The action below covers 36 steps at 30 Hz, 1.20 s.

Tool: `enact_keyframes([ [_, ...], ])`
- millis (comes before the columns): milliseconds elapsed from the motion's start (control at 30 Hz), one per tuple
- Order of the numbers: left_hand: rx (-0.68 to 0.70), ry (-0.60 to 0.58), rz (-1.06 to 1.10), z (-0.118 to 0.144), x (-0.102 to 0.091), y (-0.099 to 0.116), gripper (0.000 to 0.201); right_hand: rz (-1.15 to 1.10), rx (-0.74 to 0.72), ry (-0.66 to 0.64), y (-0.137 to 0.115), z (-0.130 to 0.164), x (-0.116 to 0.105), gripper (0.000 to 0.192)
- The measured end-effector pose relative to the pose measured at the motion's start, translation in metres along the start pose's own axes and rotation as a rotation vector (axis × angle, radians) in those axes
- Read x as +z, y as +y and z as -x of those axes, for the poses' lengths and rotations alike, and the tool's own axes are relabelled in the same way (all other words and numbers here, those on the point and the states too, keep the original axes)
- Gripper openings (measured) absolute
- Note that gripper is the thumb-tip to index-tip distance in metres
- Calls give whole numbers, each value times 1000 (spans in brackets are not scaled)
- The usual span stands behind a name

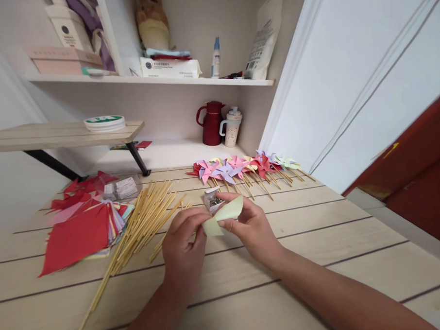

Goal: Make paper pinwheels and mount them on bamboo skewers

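Observation:
A pale green piece of paper (229, 210), partly folded over into a curve, is held between my two hands above the table. My left hand (186, 236) pinches its left side with thumb and forefinger. On the other side my right hand (251, 228) grips the paper's right edge, thumb at the front and fingers behind. Just beyond the paper stands a small open box of metal pins (214, 201), partly covered by my right fingers. Left of my hands lies a loose heap of thin wooden sticks (144, 225).
Finished paper pinwheels (227, 171) on sticks lie along the table's back edge. Stacked coloured paper squares (76, 234) and a clear container of small boxes (122, 187) sit at left. A red jug (212, 123) and a cup (232, 129) stand behind, under a shelf (209, 82).

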State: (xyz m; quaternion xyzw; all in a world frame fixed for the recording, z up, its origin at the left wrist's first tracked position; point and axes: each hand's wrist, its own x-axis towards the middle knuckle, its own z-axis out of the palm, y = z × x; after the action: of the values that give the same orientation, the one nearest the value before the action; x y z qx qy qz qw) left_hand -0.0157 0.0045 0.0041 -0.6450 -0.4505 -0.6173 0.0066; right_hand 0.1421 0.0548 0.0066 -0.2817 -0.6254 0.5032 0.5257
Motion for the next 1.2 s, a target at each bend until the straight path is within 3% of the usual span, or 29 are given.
enact_keyframes([
  [133,97,-3,-47,0,-2,-2,23,54,-85,-44,-5,3,-1,16],
  [233,163,-2,-74,0,-4,-2,26,151,-180,-55,-7,4,-2,7],
  [400,229,-8,-133,0,-7,1,27,161,-253,-44,-8,6,-1,6],
  [567,293,-14,-181,0,-9,2,26,197,-238,-6,-7,9,0,13],
  [1000,409,-13,-242,-1,-10,5,29,193,-358,-43,-10,7,-3,2],
  [1200,405,-12,-261,0,-9,7,30,235,-393,-38,-12,7,-3,3],
])
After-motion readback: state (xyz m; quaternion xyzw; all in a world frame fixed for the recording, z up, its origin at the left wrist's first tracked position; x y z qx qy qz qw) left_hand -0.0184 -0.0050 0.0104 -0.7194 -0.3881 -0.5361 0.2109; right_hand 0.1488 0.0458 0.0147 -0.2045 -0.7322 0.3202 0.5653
